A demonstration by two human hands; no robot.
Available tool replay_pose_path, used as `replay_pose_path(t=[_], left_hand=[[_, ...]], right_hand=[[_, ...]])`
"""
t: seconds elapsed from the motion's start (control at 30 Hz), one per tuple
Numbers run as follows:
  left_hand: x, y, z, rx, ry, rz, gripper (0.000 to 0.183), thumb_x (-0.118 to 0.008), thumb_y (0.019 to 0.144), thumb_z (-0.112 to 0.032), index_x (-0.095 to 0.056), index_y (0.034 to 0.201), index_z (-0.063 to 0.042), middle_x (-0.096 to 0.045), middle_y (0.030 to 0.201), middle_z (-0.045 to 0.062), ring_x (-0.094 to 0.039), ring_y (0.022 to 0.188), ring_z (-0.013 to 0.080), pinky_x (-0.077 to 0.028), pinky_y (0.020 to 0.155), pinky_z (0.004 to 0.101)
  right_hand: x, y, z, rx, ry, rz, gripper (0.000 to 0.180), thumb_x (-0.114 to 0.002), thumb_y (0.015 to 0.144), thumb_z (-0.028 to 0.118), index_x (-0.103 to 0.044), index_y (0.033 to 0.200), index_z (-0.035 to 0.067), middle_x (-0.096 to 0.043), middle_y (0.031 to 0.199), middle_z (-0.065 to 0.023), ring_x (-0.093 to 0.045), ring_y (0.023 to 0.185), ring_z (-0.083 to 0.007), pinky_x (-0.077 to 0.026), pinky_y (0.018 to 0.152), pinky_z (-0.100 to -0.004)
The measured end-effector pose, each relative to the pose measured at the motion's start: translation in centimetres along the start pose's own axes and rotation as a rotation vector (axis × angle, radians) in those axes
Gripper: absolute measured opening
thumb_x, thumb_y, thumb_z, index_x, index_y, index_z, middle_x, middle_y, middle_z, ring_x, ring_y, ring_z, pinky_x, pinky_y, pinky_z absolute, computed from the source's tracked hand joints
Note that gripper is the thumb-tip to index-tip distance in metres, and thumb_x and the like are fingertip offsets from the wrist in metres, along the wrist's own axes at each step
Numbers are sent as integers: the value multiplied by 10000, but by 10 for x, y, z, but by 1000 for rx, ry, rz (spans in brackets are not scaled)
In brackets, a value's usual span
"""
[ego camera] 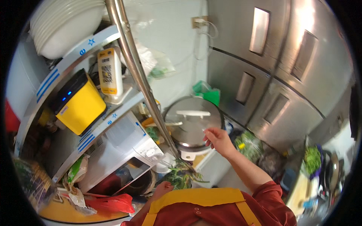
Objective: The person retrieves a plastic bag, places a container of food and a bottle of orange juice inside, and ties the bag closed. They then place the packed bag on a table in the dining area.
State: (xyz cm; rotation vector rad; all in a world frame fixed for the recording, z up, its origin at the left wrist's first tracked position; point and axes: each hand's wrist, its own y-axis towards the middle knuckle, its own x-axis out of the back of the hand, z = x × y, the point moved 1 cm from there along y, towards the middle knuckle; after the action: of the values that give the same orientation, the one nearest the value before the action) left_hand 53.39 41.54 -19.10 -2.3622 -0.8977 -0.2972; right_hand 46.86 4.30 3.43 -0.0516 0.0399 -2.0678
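My right hand is over the front right part of a large rice cooker's round metal lid. Its fingers curl loosely, and I see nothing held in them. The lid has a white handle across its top, beyond my fingertips. Low in the view, my left hand is close to a bunch of leafy greens. Part of that hand is hidden near the yellow apron bib, so its grip is unclear.
A steel rack post rises left of the cooker. The rack's shelves hold white plates, a yellow-and-black device and a code stand. Below is a white microwave. Steel refrigerator doors and bagged greens are at right.
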Motion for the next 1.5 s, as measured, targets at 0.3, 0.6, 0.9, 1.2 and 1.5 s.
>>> replay_pose_path(t=[0.3, 0.6, 0.9, 1.2, 1.5], left_hand=[[-61, -56, 9, 248, 154, -609, 301, -678, 829, -320, -694, 794, -22, -672, 811, 219, -703, 860, 314, -542, 706, 409], [-197, -145, -9, 519, -135, -954, 503, -513, 931, -487, -630, 1147, -48, -633, 1088, 249, -584, 1052, 420, -460, 928, 489], [-226, -127, -16, 668, -136, -962, 506, -503, 931, -501, -640, 1105, -47, -642, 1066, 245, -592, 1030, 421, -466, 908, 494], [-234, -112, 12, 653, -109, -962, 513, -492, 930, -515, -651, 1063, -45, -651, 1044, 241, -600, 1007, 422, -472, 887, 499], [-242, -97, 53, 683, -42, -914, 525, -482, 930, -529, -661, 1021, -44, -660, 1022, 237, -608, 984, 423, -479, 867, 504]], right_hand=[[-39, 231, 143, 616, 5, 328, 322, -552, 1005, 269, -626, 1177, 7, -682, 919, -66, -625, 815, -118, -476, 666, -249], [-111, 363, 269, 1086, 235, -114, 282, -514, 976, 161, -631, 1144, -32, -654, 1063, -208, -618, 990, -327, -477, 868, -394], [-135, 410, 278, 892, 7, 52, 403, -630, 913, 286, -615, 1192, -5, -581, 1195, -260, -566, 1091, -366, -469, 908, -427], [-164, 359, 266, 974, -367, -96, 703, -588, 871, 601, -505, 1374, 116, -360, 1441, -320, -348, 1335, -487, -294, 1092, -554], [-124, 373, 302, 1011, -290, -116, 465, -659, 876, 318, -551, 1264, 87, -572, 1191, -171, -498, 1151, -373, -383, 975, -457]])
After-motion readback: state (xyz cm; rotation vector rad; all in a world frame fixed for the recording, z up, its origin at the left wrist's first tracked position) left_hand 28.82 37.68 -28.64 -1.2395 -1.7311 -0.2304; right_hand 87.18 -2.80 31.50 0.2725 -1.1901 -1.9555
